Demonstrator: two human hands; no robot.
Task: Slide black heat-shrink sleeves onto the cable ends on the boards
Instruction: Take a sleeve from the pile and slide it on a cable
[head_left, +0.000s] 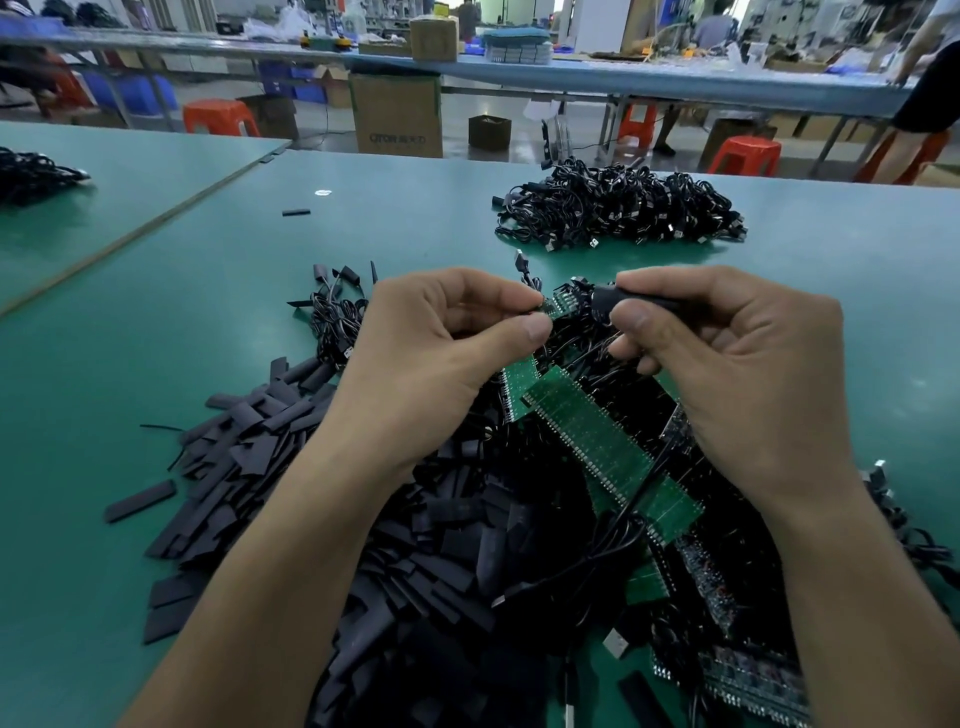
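Observation:
My left hand (436, 353) pinches the top end of a green board strip (558, 306) between thumb and forefinger. My right hand (737, 374) pinches a black heat-shrink sleeve (623, 301) just right of that board end, its open mouth facing the board. More green board strips (602, 447) with black cables attached lie slanted under both hands. A big heap of flat black sleeves (322, 478) spreads over the green table (156, 322) at lower left and centre.
A pile of coiled black USB cables (618, 208) lies at the back right. Sleeved cables (332, 306) lie left of my left hand. One loose sleeve (296, 212) lies far back. Dark boards (748, 670) sit lower right. Red stools and cartons stand beyond the table.

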